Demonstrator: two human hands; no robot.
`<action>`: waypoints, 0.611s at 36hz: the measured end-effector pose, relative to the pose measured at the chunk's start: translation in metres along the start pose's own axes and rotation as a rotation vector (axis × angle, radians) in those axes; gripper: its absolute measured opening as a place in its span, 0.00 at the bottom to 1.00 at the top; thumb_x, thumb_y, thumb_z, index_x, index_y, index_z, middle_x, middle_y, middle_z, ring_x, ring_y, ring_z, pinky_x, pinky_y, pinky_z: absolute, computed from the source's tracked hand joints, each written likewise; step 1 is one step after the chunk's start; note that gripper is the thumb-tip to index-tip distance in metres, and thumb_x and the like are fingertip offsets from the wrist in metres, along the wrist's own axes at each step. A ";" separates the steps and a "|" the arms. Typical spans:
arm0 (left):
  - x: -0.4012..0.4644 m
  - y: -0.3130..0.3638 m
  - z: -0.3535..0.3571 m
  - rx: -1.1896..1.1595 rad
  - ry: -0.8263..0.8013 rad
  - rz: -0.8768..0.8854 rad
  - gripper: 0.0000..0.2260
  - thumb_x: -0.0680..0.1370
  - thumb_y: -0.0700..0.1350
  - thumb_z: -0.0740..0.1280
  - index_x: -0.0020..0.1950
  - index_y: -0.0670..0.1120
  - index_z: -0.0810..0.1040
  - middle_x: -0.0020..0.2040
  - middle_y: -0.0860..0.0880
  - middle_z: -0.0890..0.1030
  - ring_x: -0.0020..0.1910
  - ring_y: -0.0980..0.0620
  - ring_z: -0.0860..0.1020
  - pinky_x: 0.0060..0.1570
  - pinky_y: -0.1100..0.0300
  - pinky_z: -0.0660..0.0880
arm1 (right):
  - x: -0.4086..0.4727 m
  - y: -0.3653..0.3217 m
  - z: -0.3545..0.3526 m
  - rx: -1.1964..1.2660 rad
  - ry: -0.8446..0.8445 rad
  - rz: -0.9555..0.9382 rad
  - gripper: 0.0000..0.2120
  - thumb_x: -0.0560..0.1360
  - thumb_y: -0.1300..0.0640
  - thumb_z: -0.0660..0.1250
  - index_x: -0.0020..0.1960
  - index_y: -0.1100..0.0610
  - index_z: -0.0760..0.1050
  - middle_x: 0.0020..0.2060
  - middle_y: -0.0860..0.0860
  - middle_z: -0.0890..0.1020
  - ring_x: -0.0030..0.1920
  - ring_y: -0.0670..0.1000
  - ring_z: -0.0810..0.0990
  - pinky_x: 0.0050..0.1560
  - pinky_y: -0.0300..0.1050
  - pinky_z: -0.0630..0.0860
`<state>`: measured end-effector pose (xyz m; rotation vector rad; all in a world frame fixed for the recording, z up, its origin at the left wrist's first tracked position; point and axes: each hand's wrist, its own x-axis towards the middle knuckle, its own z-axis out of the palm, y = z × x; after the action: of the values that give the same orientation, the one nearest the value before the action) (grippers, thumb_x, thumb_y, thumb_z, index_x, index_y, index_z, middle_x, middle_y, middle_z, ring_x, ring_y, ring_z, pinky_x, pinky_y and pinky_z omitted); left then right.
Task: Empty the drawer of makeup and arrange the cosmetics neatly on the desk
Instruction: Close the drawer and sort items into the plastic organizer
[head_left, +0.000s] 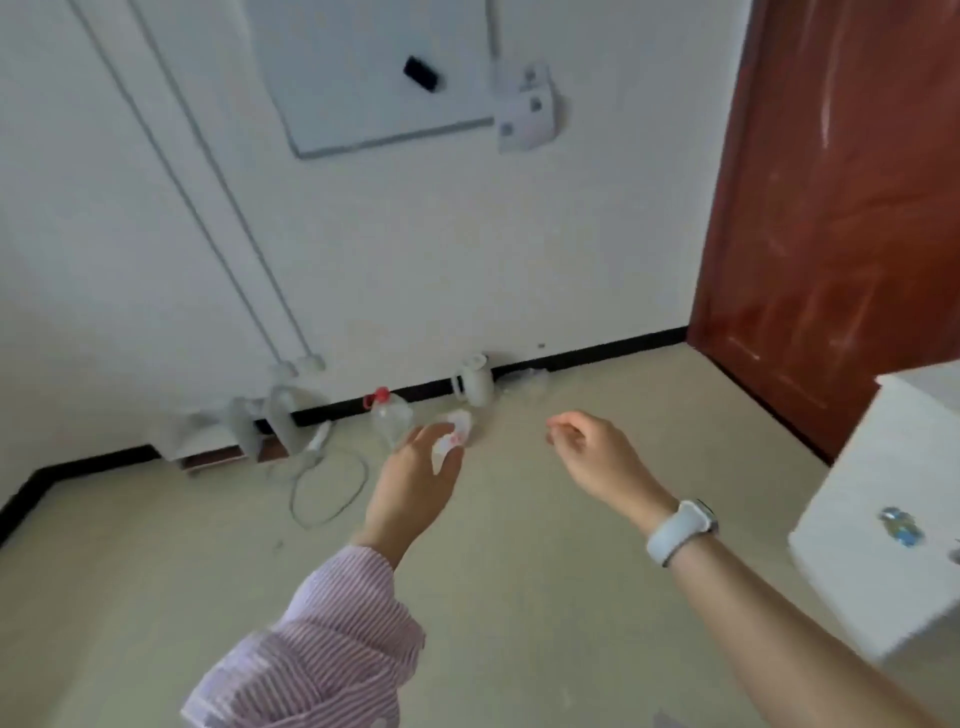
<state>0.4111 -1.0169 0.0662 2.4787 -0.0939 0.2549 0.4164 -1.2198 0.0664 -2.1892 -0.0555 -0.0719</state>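
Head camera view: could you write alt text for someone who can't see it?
A person's left hand holds a small white and red item over a beige floor, while the right hand hangs loosely curled. A white cabinet stands at the right.

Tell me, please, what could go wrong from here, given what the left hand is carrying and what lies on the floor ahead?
The small white-and-red item sits loosely at the left hand's fingertips, so the grip may slip and drop it. The cable loop on the floor could catch a foot. The view is blurred, so the white cabinet corner might get bumped.
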 end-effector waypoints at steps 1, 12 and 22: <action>-0.020 -0.030 -0.022 0.006 0.052 -0.072 0.15 0.78 0.45 0.64 0.65 0.46 0.74 0.64 0.47 0.75 0.60 0.48 0.75 0.54 0.64 0.67 | -0.002 -0.018 0.032 0.010 -0.063 -0.030 0.11 0.78 0.58 0.59 0.56 0.59 0.77 0.51 0.54 0.82 0.54 0.53 0.79 0.51 0.39 0.71; -0.260 -0.258 -0.171 0.059 0.441 -0.842 0.15 0.78 0.44 0.64 0.64 0.43 0.74 0.60 0.46 0.76 0.60 0.48 0.74 0.56 0.64 0.65 | -0.082 -0.190 0.342 -0.017 -0.789 -0.331 0.12 0.78 0.58 0.59 0.58 0.60 0.76 0.54 0.54 0.81 0.54 0.52 0.77 0.48 0.37 0.67; -0.326 -0.390 -0.256 0.053 0.670 -1.171 0.14 0.78 0.43 0.64 0.63 0.42 0.75 0.61 0.46 0.76 0.60 0.50 0.73 0.56 0.64 0.65 | -0.118 -0.301 0.556 -0.098 -1.185 -0.547 0.12 0.79 0.58 0.58 0.58 0.58 0.76 0.54 0.54 0.81 0.54 0.52 0.78 0.48 0.36 0.68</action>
<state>0.1011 -0.5493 -0.0327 1.9560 1.5587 0.5243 0.2965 -0.5938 -0.0204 -1.9514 -1.3115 0.9253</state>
